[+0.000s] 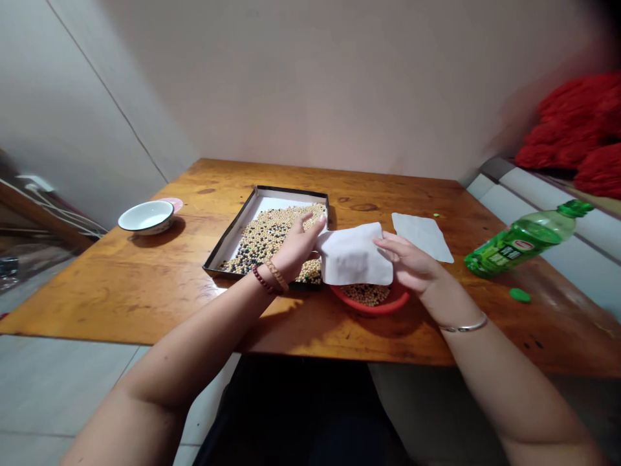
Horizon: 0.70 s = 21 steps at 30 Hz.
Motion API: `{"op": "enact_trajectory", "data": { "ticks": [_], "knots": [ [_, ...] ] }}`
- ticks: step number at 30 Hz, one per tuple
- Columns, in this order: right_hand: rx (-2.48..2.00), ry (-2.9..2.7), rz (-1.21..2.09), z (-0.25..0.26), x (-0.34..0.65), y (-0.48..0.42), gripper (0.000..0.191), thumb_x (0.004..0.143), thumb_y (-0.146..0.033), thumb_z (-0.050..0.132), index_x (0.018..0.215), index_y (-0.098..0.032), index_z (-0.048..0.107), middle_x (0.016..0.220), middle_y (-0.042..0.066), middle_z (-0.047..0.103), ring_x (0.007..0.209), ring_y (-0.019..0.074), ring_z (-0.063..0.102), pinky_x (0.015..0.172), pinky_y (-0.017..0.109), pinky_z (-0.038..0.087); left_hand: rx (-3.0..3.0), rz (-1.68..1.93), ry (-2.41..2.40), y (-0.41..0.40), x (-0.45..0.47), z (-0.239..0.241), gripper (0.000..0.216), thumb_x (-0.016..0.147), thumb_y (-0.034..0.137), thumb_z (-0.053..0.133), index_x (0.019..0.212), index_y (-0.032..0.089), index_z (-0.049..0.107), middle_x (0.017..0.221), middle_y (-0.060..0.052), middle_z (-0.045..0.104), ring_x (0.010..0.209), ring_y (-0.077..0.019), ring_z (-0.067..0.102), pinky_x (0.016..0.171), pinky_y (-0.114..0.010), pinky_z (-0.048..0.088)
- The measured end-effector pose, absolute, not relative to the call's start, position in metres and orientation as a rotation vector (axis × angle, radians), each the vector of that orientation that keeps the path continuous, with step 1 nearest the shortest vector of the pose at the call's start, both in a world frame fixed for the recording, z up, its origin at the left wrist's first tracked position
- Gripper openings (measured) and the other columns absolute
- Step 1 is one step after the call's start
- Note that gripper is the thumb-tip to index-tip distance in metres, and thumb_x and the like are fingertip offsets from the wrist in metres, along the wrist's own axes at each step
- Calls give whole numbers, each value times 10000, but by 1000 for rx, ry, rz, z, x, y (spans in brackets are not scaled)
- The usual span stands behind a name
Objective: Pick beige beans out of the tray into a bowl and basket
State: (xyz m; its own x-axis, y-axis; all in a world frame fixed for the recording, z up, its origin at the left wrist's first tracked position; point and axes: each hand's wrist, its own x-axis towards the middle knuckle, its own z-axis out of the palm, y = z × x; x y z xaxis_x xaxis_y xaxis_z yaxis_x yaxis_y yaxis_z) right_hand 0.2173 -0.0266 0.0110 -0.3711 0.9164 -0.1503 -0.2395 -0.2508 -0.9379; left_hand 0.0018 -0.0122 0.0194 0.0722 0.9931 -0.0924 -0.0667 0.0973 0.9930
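Left hand (298, 249) half open above the black metal tray (291, 190), fingers (310, 226) stretched toward the left edge of a white paper sheet (354, 255), with no telling whether they grip it. Right hand (405, 259) curled, fingers (388, 244) closed on the sheet's right edge, the sheet held up between both hands. Judged by its slight droop, a light, limp sheet, easily creased, best taken by two opposite edges. Under the left hand, a paper-lined tray bearing a spread of pale and dark beans (269, 239), probably hard, round and quick to roll, so better scooped than pinched. Below the sheet, between both hands, a red bowl (373, 309) holding more pale beans (366, 295). Beyond the right hand, a second white paper sheet (422, 236) flat on the wooden counter (107, 291). Well to the right of the right hand, a green plastic bottle (521, 239) lying on its side, its red oval label (522, 245) too small to read, and a green cap (519, 295) nearby. Well left of the left hand, a white bowl (145, 217). No other legible writing in view.
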Motion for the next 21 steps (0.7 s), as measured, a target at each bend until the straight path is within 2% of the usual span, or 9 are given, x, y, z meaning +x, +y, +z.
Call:
{"op": "enact_trajectory", "data": {
  "ticks": [2, 6, 9, 16, 21],
  "knots": [
    [-970, -1184, 1602, 9, 216, -27, 352, 741, -370, 712, 1032, -195, 621, 980, 75, 715, 850, 214, 681, 764, 354, 553, 1323, 1159, 1118, -10, 0, 16, 531, 822, 355, 646, 1291, 224, 435, 824, -55, 634, 589, -102, 575, 478, -215, 456],
    [-1035, -1179, 1368, 4, 216, -23, 332, 686, -431, 750, 901, -195, 659, 855, 49, 723, 731, 176, 667, 698, 320, 551, 1803, 1160, 966, -9, -3, 15, 259, 850, 329, 607, 1067, 192, 637, 1026, -86, 672, 872, -155, 636, 717, -286, 532],
    [-1053, -1204, 1222, 1, 217, -20, 332, 678, -460, 747, 871, -199, 677, 832, 39, 721, 729, 169, 657, 691, 307, 542, 2076, 1167, 965, -11, -3, 18, 245, 836, 324, 627, 1055, 218, 661, 1100, -61, 665, 972, -155, 615, 819, -304, 516],
    [-1100, -1384, 952, 2, 217, -21, 322, 667, -476, 748, 823, -199, 699, 773, 22, 698, 670, 165, 612, 605, 284, 491, 2156, 1279, 1073, -13, -5, 19, 249, 849, 378, 607, 1023, 213, 674, 1006, -46, 698, 860, -136, 632, 739, -271, 503],
    [-1133, -1420, 600, 1, 216, -23, 297, 725, -472, 700, 652, -193, 628, 643, 1, 574, 597, 138, 526, 533, 265, 425, 2198, 1350, 1127, -12, -6, 20, 214, 868, 390, 579, 923, 211, 683, 883, -31, 680, 794, -127, 598, 688, -264, 474]
  ]
}}
